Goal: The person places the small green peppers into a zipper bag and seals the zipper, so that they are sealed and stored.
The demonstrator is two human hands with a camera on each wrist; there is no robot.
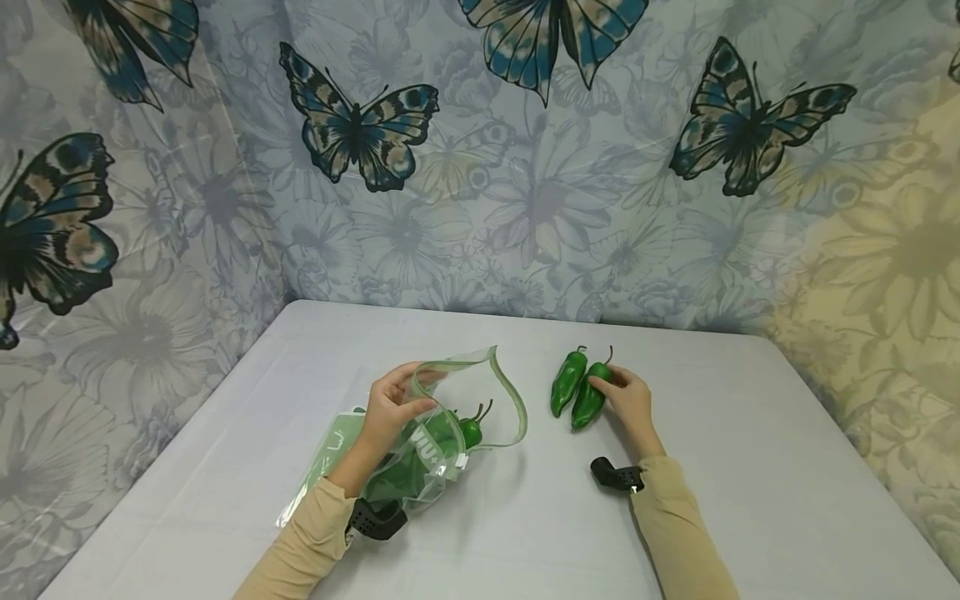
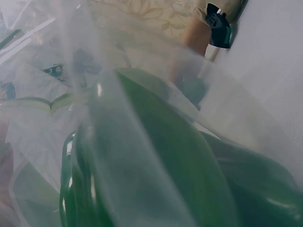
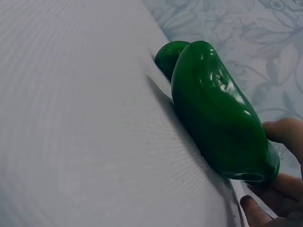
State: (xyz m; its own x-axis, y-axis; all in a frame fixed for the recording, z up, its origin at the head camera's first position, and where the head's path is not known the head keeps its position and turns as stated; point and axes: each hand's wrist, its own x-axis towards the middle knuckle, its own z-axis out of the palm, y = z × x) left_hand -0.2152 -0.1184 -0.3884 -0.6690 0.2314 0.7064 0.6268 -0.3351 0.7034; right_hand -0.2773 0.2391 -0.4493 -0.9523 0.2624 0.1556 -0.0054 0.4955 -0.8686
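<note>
green pepper [image 1: 589, 403] sits gripped near its stem end by the right hand [image 1: 628, 402], thumb and fingers parted only by its width. just left of those fingers, a second pepper [image 1: 567, 383] lies on the white table [image 1: 750, 467]. farther left, the left hand [image 1: 388, 410] pinches the rim of a gaping clear bag [image 1: 429, 450] between thumb and fingers, with more peppers [image 1: 471, 432] inside, right of those fingertips.

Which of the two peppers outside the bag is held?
The right pepper, gripped by the right hand; the left pepper beside it is not held.

White glare on the pepper [image 3: 218, 113]
</note>
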